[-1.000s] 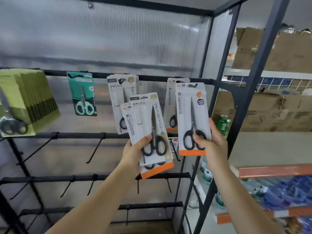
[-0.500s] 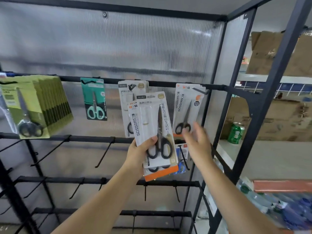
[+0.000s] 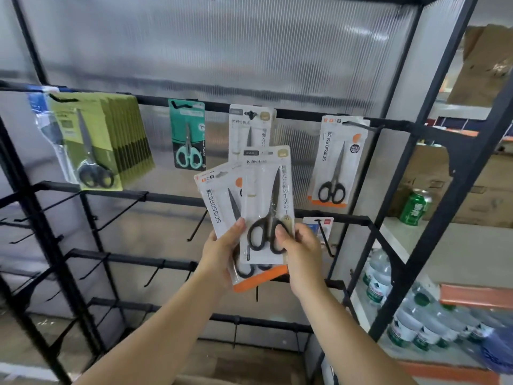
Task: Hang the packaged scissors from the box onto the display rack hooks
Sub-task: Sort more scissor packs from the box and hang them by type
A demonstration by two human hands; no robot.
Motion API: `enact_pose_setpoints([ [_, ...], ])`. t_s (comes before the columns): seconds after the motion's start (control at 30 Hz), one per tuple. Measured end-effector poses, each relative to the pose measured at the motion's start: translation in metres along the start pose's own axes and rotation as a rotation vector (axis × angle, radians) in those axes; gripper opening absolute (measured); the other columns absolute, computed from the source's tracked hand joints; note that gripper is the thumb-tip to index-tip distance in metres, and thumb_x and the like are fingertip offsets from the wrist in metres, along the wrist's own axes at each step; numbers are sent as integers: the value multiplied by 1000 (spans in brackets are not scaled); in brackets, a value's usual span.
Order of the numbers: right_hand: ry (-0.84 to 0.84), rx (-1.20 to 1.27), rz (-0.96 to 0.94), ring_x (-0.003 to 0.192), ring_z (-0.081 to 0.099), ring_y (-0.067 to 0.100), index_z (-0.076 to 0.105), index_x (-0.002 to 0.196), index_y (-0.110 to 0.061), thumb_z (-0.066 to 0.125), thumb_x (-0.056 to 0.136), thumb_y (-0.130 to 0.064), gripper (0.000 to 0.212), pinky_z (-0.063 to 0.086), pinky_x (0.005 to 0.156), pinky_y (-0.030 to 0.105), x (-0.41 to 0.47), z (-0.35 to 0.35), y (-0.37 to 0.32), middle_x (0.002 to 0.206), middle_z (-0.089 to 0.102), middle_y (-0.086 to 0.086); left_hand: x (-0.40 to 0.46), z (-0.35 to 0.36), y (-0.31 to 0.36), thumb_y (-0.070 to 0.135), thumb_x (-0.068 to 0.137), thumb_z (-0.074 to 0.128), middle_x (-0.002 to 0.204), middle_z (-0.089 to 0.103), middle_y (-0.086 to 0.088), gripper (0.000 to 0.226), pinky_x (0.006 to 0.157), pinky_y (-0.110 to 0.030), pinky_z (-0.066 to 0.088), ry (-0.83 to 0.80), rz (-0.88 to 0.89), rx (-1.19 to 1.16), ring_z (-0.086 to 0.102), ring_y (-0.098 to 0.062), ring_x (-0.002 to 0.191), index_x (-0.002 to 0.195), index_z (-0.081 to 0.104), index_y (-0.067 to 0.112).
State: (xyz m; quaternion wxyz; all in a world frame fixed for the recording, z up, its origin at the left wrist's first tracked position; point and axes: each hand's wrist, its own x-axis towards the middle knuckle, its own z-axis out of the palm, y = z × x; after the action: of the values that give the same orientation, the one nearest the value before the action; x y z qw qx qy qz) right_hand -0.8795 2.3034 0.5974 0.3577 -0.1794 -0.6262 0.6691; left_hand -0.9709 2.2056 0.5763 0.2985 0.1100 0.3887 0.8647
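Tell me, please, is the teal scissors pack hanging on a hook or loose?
Hanging: the teal scissors pack dangles from a hook on the top bar, untouched.

A green drinks can (image 3: 415, 207) stood on a pale shelf (image 3: 455, 245) at right, brown cardboard boxes (image 3: 483, 187) sat behind it, wrapped packs of water bottles (image 3: 410, 326) lay below, a ribbed translucent panel (image 3: 222, 51) filled the background

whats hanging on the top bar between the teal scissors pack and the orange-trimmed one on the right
In the head view, one white scissors pack hangs between the teal pack and the orange-trimmed pack.
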Motion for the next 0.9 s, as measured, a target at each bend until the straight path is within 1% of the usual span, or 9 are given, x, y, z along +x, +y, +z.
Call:
enact_pose_setpoints([
  [0.1, -18, 98, -74, 69, 58, 12, 63, 80, -11, 58, 89, -3, 13, 48, 67, 25, -7, 8, -1, 69, 63, -2, -5, -4, 6, 23, 79, 65, 126, 57, -27, 62, 99, -64, 40, 6, 3, 0, 54, -47, 116, 136, 48, 8],
  [0.17, -26, 113, -158, 67, 58, 8, 64, 82, -12, 56, 90, -3, 14, 48, 64, 20, -11, 8, -4, 69, 63, -6, -7, -6, 11, 27, 80, 65, 124, 59, -27, 59, 92, -64, 45, 21, 29, 8, 57, -47, 113, 134, 49, 8],
  [0.3, -1, 145, -306, 60, 51, -1, 59, 81, -9, 53, 90, 3, 16, 43, 59, 10, -8, 1, -20, 62, 58, -13, -11, -17, 28, 26, 84, 59, 126, 57, -27, 56, 82, -55, 52, 48, 100, -11, 59, -43, 110, 135, 48, 6],
  [0.47, -88, 19, -300, 68, 53, 5, 65, 79, -18, 57, 89, -2, 20, 43, 64, 16, 6, 3, -40, 70, 60, -7, -15, -24, 42, 22, 83, 63, 119, 64, -22, 50, 88, -58, 50, 127, 110, 36, 63, -40, 105, 130, 52, 9],
  [0.6, -54, 50, -148, 72, 53, 12, 65, 79, -15, 58, 89, -3, 18, 42, 67, 23, 19, 9, -36, 73, 60, -1, -23, -22, 47, 24, 74, 68, 100, 72, -15, 53, 63, -41, 58, 117, 122, 69, 71, -30, 84, 123, 56, 9],
  [0.7, -49, 106, -152, 78, 61, 6, 63, 92, -22, 60, 89, -4, 18, 45, 71, 17, 24, 16, -35, 87, 65, -6, -27, -21, 50, 26, 71, 67, 101, 70, -17, 60, 58, -34, 56, 103, 138, 110, 70, -27, 78, 126, 54, 5],
  [0.8, -17, 80, -183, 87, 62, -6, 53, 120, -27, 59, 90, -8, 37, 46, 69, 5, 34, 30, -38, 111, 63, -8, -29, -23, 52, 29, 68, 69, 97, 68, -17, 66, 53, -31, 55, 128, 137, 138, 68, -26, 71, 127, 53, 5],
  [0.83, -5, 24, -198, 93, 60, -5, 51, 127, -24, 58, 91, -8, 41, 47, 73, 6, 38, 34, -40, 118, 60, -5, -30, -24, 52, 29, 67, 69, 97, 68, -16, 66, 54, -32, 55, 142, 132, 144, 68, -27, 73, 126, 53, 6],
  [0.9, 14, -116, -243, 114, 54, 6, 46, 136, -17, 54, 93, -7, 45, 45, 94, 17, 43, 39, -42, 133, 54, 1, -31, -26, 52, 31, 64, 71, 99, 69, -15, 65, 61, -35, 55, 170, 121, 157, 68, -29, 80, 124, 54, 11],
])
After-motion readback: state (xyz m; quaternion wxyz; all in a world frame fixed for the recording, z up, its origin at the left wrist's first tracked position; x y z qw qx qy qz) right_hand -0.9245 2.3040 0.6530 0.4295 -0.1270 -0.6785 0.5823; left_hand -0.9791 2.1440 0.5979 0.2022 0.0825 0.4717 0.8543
